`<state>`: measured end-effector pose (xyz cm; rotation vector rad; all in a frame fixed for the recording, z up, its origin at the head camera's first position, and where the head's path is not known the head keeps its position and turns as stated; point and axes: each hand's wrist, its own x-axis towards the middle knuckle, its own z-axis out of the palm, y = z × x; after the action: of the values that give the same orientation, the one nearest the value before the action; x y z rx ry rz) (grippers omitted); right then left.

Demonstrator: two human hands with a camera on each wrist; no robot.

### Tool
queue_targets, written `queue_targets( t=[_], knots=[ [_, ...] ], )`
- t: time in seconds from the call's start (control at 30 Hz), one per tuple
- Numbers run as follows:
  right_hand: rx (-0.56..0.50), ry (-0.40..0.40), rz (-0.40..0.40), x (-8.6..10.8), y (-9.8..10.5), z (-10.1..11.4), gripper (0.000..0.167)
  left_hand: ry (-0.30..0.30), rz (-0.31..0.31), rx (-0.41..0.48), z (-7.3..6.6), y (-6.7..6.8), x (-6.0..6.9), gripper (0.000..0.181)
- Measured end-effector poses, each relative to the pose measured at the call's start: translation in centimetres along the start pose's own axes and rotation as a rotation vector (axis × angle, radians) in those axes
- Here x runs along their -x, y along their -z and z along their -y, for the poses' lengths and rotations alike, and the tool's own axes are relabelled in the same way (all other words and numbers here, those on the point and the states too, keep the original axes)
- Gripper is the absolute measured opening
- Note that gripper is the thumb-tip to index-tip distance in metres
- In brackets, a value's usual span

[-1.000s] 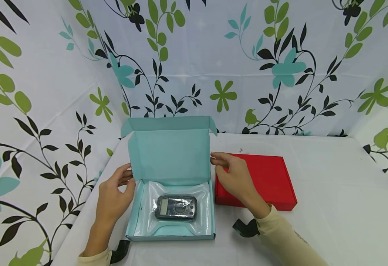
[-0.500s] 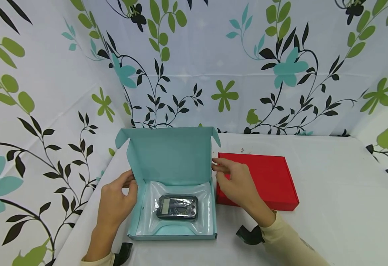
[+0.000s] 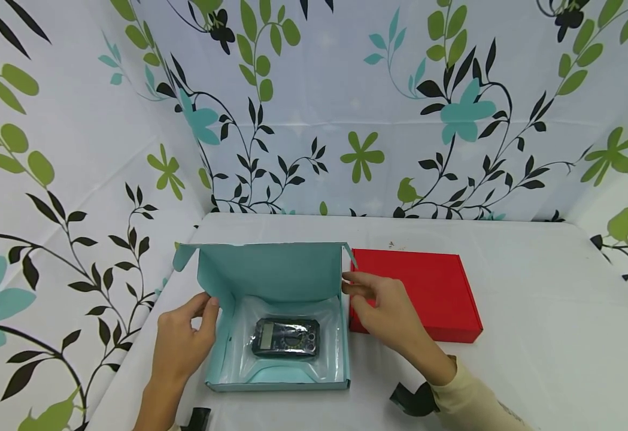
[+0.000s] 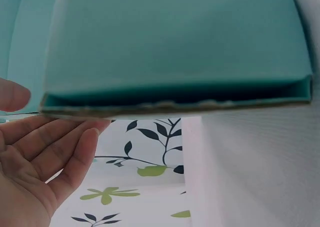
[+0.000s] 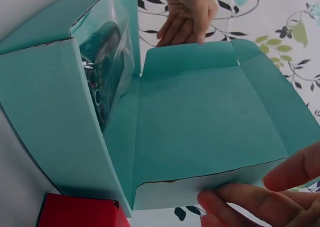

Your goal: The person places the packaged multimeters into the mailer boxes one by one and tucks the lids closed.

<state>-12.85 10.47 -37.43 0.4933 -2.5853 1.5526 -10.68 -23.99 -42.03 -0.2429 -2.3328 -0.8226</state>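
Note:
A teal cardboard box (image 3: 277,386) lies on the table with its lid (image 3: 270,269) raised and tilted forward. Inside it, a black digital multimeter (image 3: 285,337) with a grey display rests under clear plastic wrap (image 3: 240,353). My left hand (image 3: 181,338) holds the lid's left edge, thumb on the near side and fingers behind. At the lid's right edge, my right hand (image 3: 391,308) grips the side flap (image 5: 175,191) between thumb and fingers. The right wrist view also shows the multimeter (image 5: 105,69) within the box.
A closed red box (image 3: 427,293) lies right beside the teal box, partly behind my right hand. Black straps (image 3: 415,400) hang at both wrists. A leaf-patterned cloth (image 3: 314,108) stands behind and to the left of the white table (image 3: 540,335).
Both hands have tipped the teal lid forward and down, from nearly upright to leaning over the box. The multimeter and the red box have stayed in place.

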Motion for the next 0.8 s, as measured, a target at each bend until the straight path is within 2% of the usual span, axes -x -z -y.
queue_targets(
  t=[0.23, 0.43, 0.6, 0.8],
  knots=[
    [0.038, 0.041, -0.012, 0.1, 0.0, -0.1, 0.053, 0.007, -0.016, 0.022, 0.2, -0.1, 0.2, 0.024],
    [0.102, 0.124, -0.059, -0.2, -0.2, -0.6, 0.056, -0.006, -0.039, -0.002, 0.2, -0.1, 0.2, 0.023],
    [0.135, 0.185, -0.101, -0.5, -0.3, -0.9, 0.051, -0.015, -0.064, -0.028, 0.0, -0.2, 0.1, 0.022],
    [0.146, 0.208, -0.115, -0.7, -0.3, -1.0, 0.047, -0.009, -0.082, 0.005, 0.0, -0.3, 0.1, 0.018]
  ],
)
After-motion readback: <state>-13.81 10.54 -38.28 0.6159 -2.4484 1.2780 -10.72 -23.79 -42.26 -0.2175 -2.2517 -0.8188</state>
